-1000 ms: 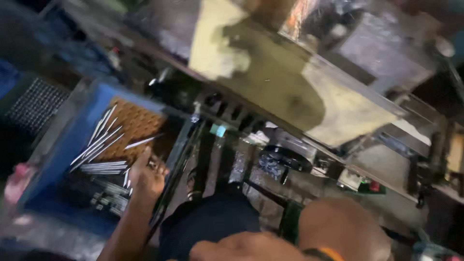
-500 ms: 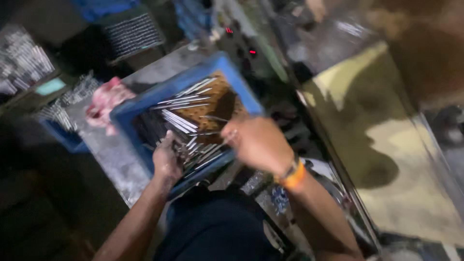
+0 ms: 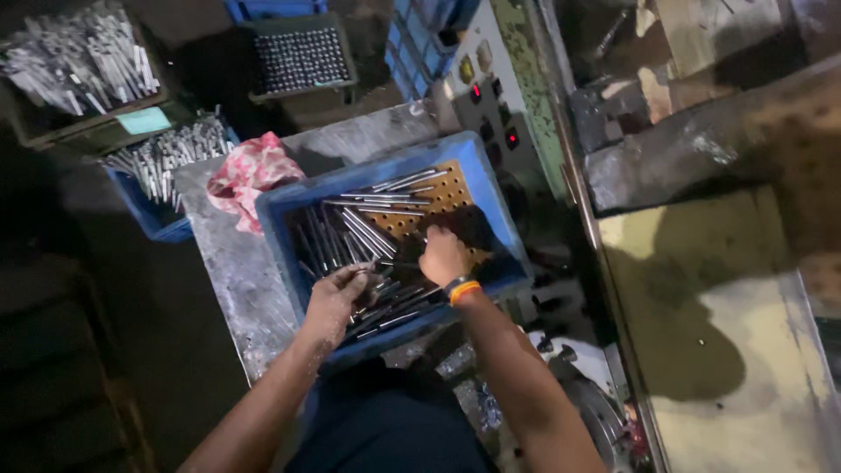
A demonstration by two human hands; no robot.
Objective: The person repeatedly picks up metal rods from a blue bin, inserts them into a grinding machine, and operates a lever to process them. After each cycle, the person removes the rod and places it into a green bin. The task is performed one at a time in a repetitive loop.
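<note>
Blue crate [image 3: 385,180] on a grey metal bench [image 3: 229,271]: we see it lined with a perforated orange-brown board [image 3: 442,188] and holding a loose heap of metal rods [image 3: 363,232]. Our left hand [image 3: 337,298] rests on the rods at the near wall, fingers curled over several. Our right hand [image 3: 442,256], with an orange wristband [image 3: 464,289], reaches into the middle of the crate, knuckles up. Pink patterned rag [image 3: 250,175] just beside the crate. Further crates of rods [image 3: 83,61] lie beyond.
</note>
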